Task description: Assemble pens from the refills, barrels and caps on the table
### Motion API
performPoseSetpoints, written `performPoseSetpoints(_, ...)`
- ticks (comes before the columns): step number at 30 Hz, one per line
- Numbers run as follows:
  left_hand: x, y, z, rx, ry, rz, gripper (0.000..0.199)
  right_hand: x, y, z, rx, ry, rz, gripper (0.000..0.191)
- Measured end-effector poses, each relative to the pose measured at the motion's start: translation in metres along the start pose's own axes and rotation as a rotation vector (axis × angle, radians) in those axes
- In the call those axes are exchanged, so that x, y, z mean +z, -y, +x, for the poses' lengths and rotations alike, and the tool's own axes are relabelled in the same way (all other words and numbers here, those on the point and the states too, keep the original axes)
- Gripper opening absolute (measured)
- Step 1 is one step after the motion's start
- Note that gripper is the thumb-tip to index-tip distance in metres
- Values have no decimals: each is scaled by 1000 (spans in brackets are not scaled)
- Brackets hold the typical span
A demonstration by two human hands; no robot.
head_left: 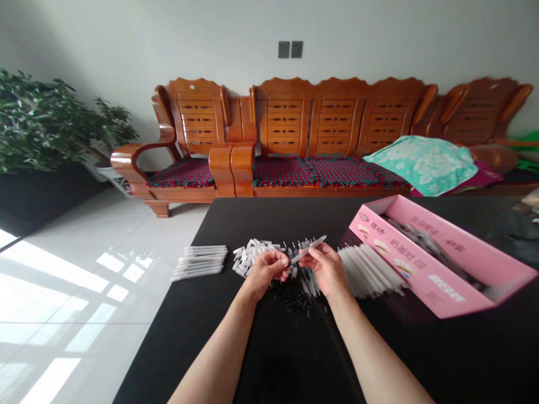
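Bare forearms (219, 348) are stretched forward from the bottom of the view, and a black table (261, 365) is spread beneath them, its far edge lying well beyond the grip. Past the right hand, a pink cardboard box (425, 280) is set open at an angle, its dark contents not clearly made out. Just right of the grip, a bundle of white plastic tubes (370, 272) is fanned out across the tabletop, while a tidy row of similar tubes (200, 262) is laid side by side farther to the left. Directly left of the grip, a heap of small white caps (252, 255) is piled, and small black parts (292, 297) are scattered just below the hands. Thin clear rods (304, 264) are gathered close behind and between the hands. A slim translucent pen barrel (318, 242) is held at the centre of the grip, its long axis tilted from lower left to upper right. It is pinched by the thumb and fingers of the right hand (326, 272), which is nearer its upper half. The left hand (265, 272) is held with its fingers pressed together at the barrel's lower end, though whether that end is gripped cannot be told.
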State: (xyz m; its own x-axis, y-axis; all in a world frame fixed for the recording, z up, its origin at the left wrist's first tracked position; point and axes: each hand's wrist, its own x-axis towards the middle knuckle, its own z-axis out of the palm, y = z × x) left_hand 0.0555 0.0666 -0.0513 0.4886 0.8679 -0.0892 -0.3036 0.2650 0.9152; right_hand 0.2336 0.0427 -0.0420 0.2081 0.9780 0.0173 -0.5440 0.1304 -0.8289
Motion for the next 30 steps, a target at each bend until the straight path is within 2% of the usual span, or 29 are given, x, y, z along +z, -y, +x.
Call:
performPoseSetpoints(12,1,0,0,12,-9,-13,34,0,-1,-1,10,-2,-32,25)
performPoseSetpoints(21,5,4,1,24,-105,4,37,0,-2,-1,-1,-4,-54,25)
performPoseSetpoints(26,9,4,1,53,-111,-11,39,0,-3,0,-3,-35,-42,26)
performPoseSetpoints(30,10,2,1,62,-167,85,45,1,-4,0,-19,-46,-31,25)
